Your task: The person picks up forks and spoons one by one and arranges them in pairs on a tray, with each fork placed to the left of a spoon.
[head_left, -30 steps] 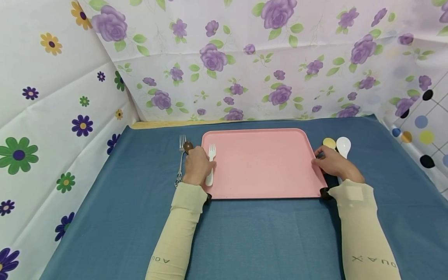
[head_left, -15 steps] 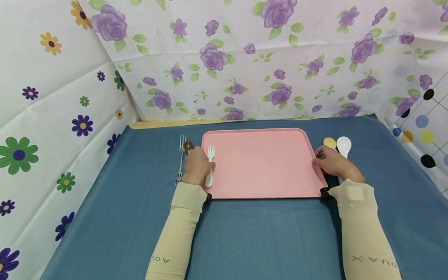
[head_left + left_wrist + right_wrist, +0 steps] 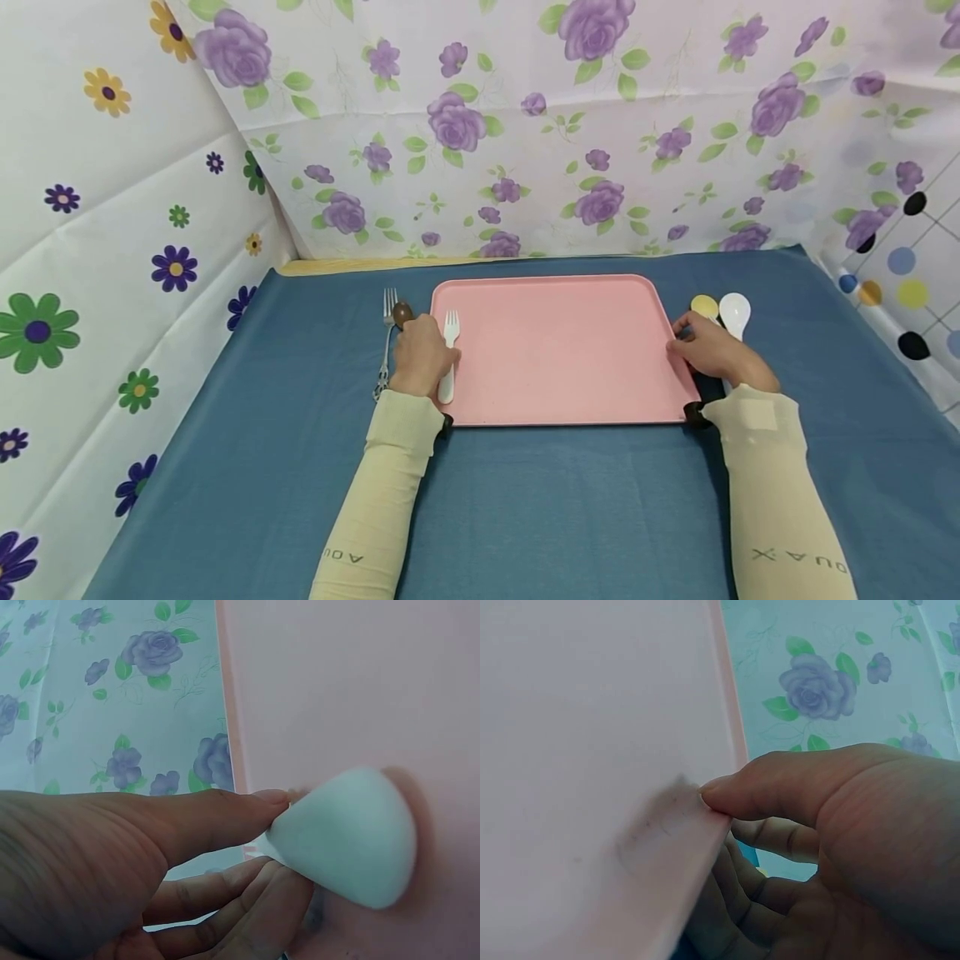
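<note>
A pink tray [image 3: 562,350] lies on the blue cloth. Along its left side is a white fork [image 3: 451,325], tines toward the back. My left hand [image 3: 422,354] pinches this fork midway; in the left wrist view the thumb is on one side of the handle [image 3: 352,840] and the fingertips are on the other, close over the tray. My right hand [image 3: 718,354] grips the tray's right edge; the right wrist view shows the thumb [image 3: 735,795] on the rim and the other fingers curled below it.
Left of the tray lie a metal fork [image 3: 389,308] and a brown spoon [image 3: 402,313], partly behind my left hand. To the right, a yellow round-headed utensil [image 3: 704,306] and a white spoon [image 3: 735,312] lie partly hidden by my right hand. A flowered sheet [image 3: 555,150] hangs behind.
The white fork has shifted very slightly left and toward me along the tray's left side. Both hands and the tray have hardly moved.
</note>
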Demonstrator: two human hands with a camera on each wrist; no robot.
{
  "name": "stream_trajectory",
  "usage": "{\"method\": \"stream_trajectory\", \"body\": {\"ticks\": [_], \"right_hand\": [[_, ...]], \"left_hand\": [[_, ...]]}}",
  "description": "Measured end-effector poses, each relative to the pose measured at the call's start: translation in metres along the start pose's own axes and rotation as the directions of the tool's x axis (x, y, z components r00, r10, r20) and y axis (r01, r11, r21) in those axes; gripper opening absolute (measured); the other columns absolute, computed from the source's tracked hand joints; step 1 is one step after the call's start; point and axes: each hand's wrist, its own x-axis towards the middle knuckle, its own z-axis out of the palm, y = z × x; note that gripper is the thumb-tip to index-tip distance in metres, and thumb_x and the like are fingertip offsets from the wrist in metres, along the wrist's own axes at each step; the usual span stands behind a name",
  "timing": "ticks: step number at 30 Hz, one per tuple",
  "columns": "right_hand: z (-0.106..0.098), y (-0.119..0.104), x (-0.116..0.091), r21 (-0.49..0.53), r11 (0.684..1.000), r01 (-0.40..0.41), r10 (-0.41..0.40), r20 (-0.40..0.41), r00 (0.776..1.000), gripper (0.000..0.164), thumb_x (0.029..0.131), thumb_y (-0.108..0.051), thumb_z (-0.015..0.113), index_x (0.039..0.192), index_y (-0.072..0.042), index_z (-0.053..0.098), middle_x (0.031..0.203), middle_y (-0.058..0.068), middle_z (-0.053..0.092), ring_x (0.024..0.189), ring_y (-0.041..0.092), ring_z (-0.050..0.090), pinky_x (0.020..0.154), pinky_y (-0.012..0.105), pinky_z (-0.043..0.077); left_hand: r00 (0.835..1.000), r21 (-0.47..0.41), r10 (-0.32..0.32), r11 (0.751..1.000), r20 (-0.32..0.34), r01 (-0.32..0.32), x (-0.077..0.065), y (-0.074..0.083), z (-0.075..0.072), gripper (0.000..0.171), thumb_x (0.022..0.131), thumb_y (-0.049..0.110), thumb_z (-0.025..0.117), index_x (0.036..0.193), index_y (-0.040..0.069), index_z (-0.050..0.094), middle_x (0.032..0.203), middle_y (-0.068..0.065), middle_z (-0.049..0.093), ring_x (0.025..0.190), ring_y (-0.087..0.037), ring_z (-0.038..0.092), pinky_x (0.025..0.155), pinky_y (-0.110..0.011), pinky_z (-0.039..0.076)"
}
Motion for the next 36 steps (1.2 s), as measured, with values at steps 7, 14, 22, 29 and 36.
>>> {"method": "stream_trajectory", "body": {"ticks": [7,14,22,29,36], "right_hand": [[0.001,-0.004,0.000,0.004,1.000,0.005,-0.005,0.008,1.000,0.037,0.098,-0.019,0.048,0.123,0.006,0.039,0.112,0.026,0.054,0.095,0.029,0.058,0.078,0.043,0.051],[-0.001,-0.003,0.000,-0.002,1.000,0.009,-0.009,0.006,1.000,0.039,0.098,-0.020,0.049,0.124,0.007,0.039,0.112,0.027,0.054,0.095,0.030,0.058,0.079,0.045,0.051],[-0.002,-0.002,0.000,-0.004,1.000,0.015,-0.015,0.011,1.000,0.039,0.098,-0.020,0.049,0.123,0.007,0.039,0.111,0.026,0.055,0.095,0.029,0.059,0.080,0.046,0.051],[-0.001,0.001,0.000,0.003,1.000,0.007,-0.007,0.013,1.000,0.039,0.098,-0.021,0.049,0.123,0.006,0.038,0.111,0.026,0.055,0.095,0.029,0.058,0.080,0.045,0.050],[-0.001,0.003,0.000,-0.009,1.000,0.002,-0.002,0.014,1.000,0.041,0.098,-0.023,0.049,0.124,0.007,0.038,0.113,0.026,0.054,0.097,0.031,0.056,0.082,0.048,0.049]], "left_hand": [[0.999,0.013,0.023,1.000,-0.027,-0.022,-0.001,-0.001,-0.001,0.028,0.079,0.016,0.075,0.094,-0.007,0.066,0.079,-0.019,0.065,0.059,-0.024,0.061,0.054,-0.039,0.056],[0.999,0.034,0.037,0.999,-0.033,-0.036,-0.001,0.001,-0.002,0.030,0.079,0.017,0.076,0.094,-0.007,0.066,0.080,-0.019,0.066,0.057,-0.024,0.060,0.055,-0.038,0.056],[1.000,0.091,0.020,0.996,-0.003,-0.020,-0.004,0.006,-0.006,0.025,0.076,0.014,0.075,0.089,-0.006,0.067,0.075,-0.018,0.065,0.058,-0.025,0.059,0.055,-0.039,0.055],[0.996,0.158,-0.038,0.987,0.076,0.026,-0.012,0.012,-0.015,0.024,0.074,0.013,0.076,0.090,-0.003,0.067,0.080,-0.017,0.065,0.066,-0.030,0.059,0.061,-0.044,0.055],[0.979,0.177,-0.109,0.981,0.171,0.078,-0.020,0.018,-0.021,0.033,0.071,0.009,0.078,0.099,-0.004,0.067,0.090,-0.021,0.064,0.073,-0.031,0.058,0.065,-0.046,0.055]]}}
